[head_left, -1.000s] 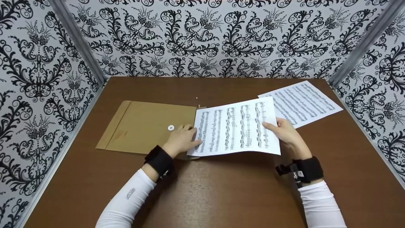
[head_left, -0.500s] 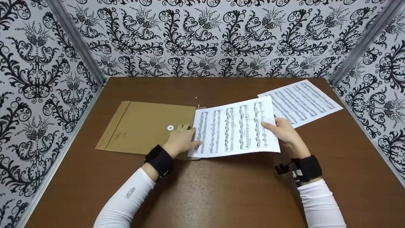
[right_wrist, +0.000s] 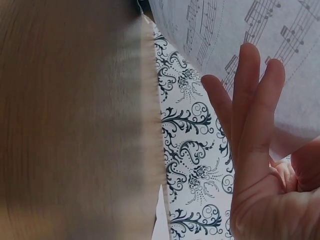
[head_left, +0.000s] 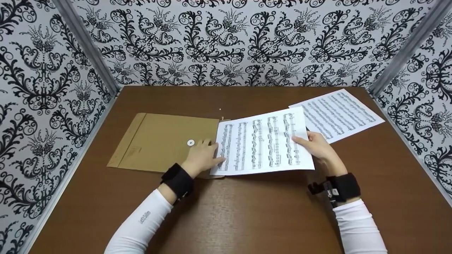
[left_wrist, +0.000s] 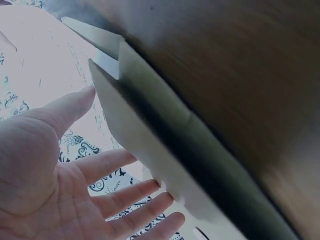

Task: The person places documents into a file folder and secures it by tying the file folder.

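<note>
A brown envelope (head_left: 166,141) with a white button lies flat at the left. My left hand (head_left: 202,155) rests on its right end with fingers spread; in the left wrist view the fingertips touch the envelope's upper side (left_wrist: 145,150) and the thumb is at the lip of its gaping mouth. A sheet of music (head_left: 261,144) slants from that mouth toward the right, its right end raised off the table. My right hand (head_left: 317,146) pinches this end, thumb on top and fingers underneath. From below, the right wrist view shows these fingers stretched against the sheet's underside (right_wrist: 215,45).
Another sheet of music (head_left: 344,113) lies at the back right of the brown table (head_left: 254,211), partly behind the held sheet in the head view. Patterned walls (head_left: 226,42) enclose the table at the back and on both sides.
The held sheet's front right edge has flattened slightly and sits a little lower than a second ago. Both hands stay almost where they were.
</note>
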`<state>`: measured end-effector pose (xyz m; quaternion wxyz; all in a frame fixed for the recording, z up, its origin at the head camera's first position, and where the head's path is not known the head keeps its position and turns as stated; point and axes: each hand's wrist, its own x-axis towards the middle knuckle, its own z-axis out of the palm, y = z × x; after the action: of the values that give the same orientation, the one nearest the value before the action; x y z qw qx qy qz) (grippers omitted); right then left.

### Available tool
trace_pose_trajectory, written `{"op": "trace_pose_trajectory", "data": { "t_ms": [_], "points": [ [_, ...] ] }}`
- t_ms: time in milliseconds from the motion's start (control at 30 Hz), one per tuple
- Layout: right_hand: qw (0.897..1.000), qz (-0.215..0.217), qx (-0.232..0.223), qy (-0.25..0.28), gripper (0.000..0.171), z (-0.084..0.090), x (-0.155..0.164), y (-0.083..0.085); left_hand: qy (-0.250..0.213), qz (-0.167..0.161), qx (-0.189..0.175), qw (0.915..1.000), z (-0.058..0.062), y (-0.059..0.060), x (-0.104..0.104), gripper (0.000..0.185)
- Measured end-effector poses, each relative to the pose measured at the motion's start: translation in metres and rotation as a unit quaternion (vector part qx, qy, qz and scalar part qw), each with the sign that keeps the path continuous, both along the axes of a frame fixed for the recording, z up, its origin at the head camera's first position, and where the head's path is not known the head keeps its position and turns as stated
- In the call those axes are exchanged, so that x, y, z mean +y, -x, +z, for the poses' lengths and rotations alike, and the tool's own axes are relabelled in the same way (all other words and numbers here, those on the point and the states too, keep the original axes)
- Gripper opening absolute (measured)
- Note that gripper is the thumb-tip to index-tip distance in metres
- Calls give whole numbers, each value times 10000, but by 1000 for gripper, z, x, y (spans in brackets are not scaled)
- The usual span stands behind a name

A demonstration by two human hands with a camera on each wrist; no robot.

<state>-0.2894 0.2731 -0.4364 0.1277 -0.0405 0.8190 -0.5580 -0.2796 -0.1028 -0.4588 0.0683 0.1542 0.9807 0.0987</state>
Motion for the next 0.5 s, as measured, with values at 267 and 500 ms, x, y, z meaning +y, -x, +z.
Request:
{"op": "trace_pose_trajectory", "data": {
  "t_ms": [267,500],
  "points": [
    [10000,14,21,-68,52,3,0,-1,102,74,-59,9999,-1,1,2,71],
    [9995,37,149,-264,50,6,0,-3,22,74,-33,10000,-1,0,3,71]
  ]
}}
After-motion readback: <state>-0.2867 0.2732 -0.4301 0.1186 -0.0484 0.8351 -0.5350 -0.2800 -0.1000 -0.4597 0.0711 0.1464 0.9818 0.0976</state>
